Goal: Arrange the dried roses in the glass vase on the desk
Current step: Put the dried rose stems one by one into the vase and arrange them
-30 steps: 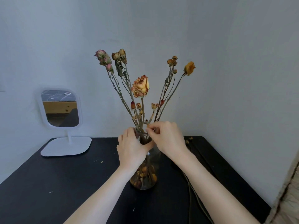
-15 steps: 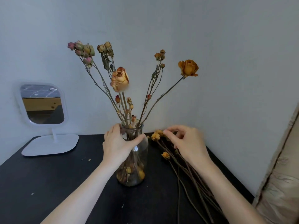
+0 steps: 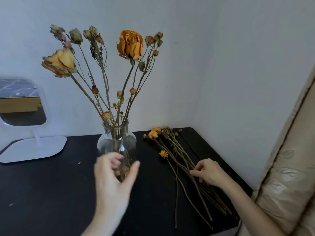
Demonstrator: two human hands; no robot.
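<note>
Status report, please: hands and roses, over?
Left hand blurred, cupped at glass vase, grip unclear. Right hand curled on loose roses on desk. Arranged roses stand in vase. Nothing blocking.

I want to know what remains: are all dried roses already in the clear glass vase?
No, several long-stemmed dried yellow roses lie on the black desk to the right of the clear glass vase.

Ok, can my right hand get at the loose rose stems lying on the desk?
Probably yes: the right hand has its fingertips on the loose rose stems on the black desk, nothing lies between, and the glass vase stands apart to their left.
</note>
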